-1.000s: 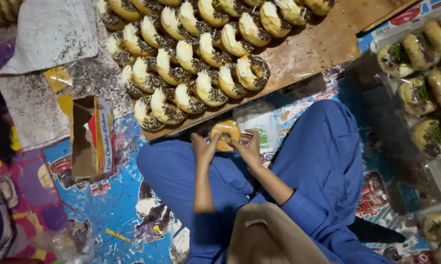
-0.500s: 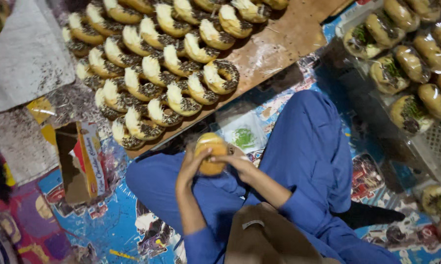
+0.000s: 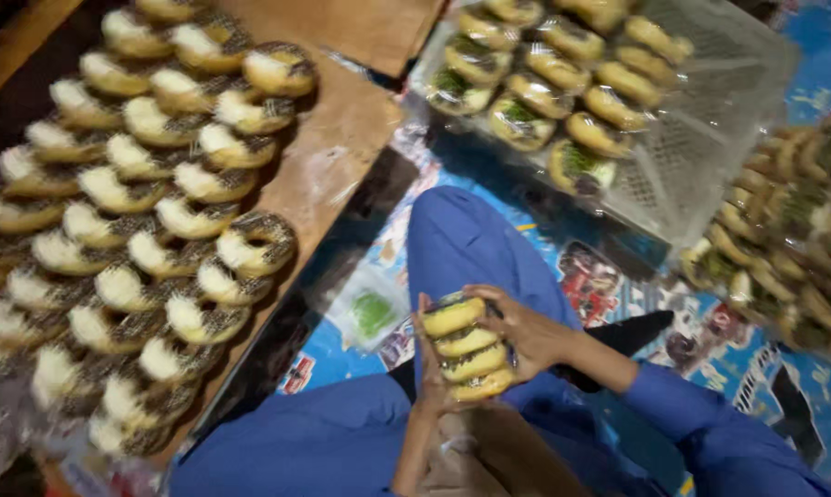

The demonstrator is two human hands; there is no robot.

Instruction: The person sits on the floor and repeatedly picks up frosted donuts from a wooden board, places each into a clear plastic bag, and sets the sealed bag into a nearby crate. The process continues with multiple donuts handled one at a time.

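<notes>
Half a second earlier the hands clasped what looked like one round bun; by now a stack of filled buns (image 3: 464, 347) stood between them, and the view had swung right, bringing the clear plastic tray (image 3: 710, 138) of packed buns into frame. Left hand (image 3: 431, 368) cupped the stack's left edge, fingers curled shut on it; right hand (image 3: 526, 333) wrapped the other side — both gripping. Stack sat over the lap, its long axis running up-and-down in frame, tray up and to the right, nearer the right hand. Wooden board (image 3: 342, 138) of cream-topped buns lay left (blurred). Left palm hidden behind the stack; bun count uncertain — perhaps four.
</notes>
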